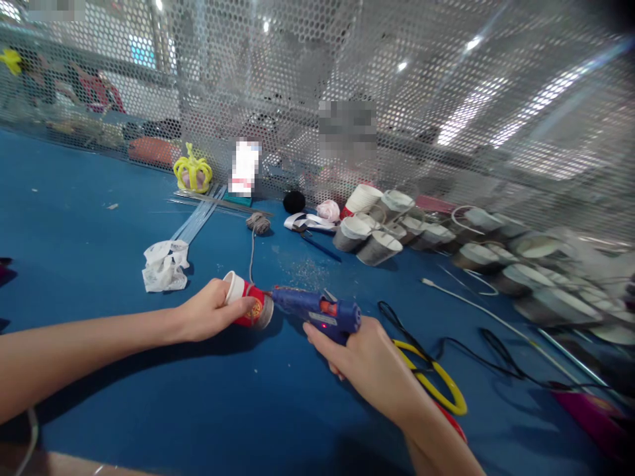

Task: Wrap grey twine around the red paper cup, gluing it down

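My left hand (211, 309) is wrapped round a red and white paper cup (255, 309), tipped on its side with its white rim to the left. Grey yarn circles part of the cup, and a strand runs back to a small grey yarn ball (258, 223). In my right hand (354, 350) is a blue hot glue gun (317, 307) with a small red light on its side. Its nozzle points left and is at the cup's wall; whether it touches, I cannot tell. A crumpled white paper (166, 266) lies beyond my left forearm.
Several yarn-wrapped cups (380, 248) stand along the right back, before a perforated metal screen (278, 73). A yellow-handled tool (446, 383) and black cord (466, 347) lie by my right forearm. Clear glue sticks (201, 215), a yellow crown-like piece (192, 172) and a phone (245, 166) are behind.
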A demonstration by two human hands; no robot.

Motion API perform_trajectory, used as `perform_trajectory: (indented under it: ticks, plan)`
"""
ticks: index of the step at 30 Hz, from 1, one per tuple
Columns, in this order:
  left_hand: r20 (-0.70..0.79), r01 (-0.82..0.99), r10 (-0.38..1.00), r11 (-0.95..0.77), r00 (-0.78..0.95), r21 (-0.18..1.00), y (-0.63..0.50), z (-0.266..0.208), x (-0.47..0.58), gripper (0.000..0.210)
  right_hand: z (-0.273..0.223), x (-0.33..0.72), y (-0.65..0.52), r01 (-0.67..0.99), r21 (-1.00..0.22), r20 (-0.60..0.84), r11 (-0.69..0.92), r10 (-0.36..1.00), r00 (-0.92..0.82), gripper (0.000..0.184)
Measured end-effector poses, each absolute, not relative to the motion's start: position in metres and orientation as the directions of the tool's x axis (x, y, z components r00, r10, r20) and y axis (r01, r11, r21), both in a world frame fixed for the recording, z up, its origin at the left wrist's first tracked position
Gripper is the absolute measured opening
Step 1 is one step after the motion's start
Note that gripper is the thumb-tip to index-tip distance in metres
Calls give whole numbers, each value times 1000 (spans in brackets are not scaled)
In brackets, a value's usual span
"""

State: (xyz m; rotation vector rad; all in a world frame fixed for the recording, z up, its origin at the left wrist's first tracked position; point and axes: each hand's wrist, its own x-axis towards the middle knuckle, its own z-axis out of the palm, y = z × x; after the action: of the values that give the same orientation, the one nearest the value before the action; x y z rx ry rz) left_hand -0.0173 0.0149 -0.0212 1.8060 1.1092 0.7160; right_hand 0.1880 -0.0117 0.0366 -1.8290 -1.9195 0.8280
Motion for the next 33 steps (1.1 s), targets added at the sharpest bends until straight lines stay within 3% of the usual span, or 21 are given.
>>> perform_trajectory:
  ticks: [9, 15, 18, 27, 33]
  plan:
    - [43, 412, 895, -246, 443, 877, 15, -23, -18, 31, 33, 194, -5, 698, -716, -172, -23, 975, -144, 25]
    - [147, 411, 866, -368, 477, 834, 11, -20, -17, 30, 27, 212, 18, 609, -793, 18, 0, 1000, 23, 24]
    - [169, 437, 857, -407, 487, 802, 10, -19, -17, 30, 26, 222, 34, 651, -758, 83, -19, 989, 126, 24]
    - [260, 458, 806, -532, 532, 712, 8, -18, -17, 30, -2, 243, 85, 726, -681, 54, -94, 983, 178, 27]
    - [313, 453, 750, -620, 583, 641, 6, -17, -17, 27, 16, 224, 74, 749, -661, 115, 33, 992, 57, 32]
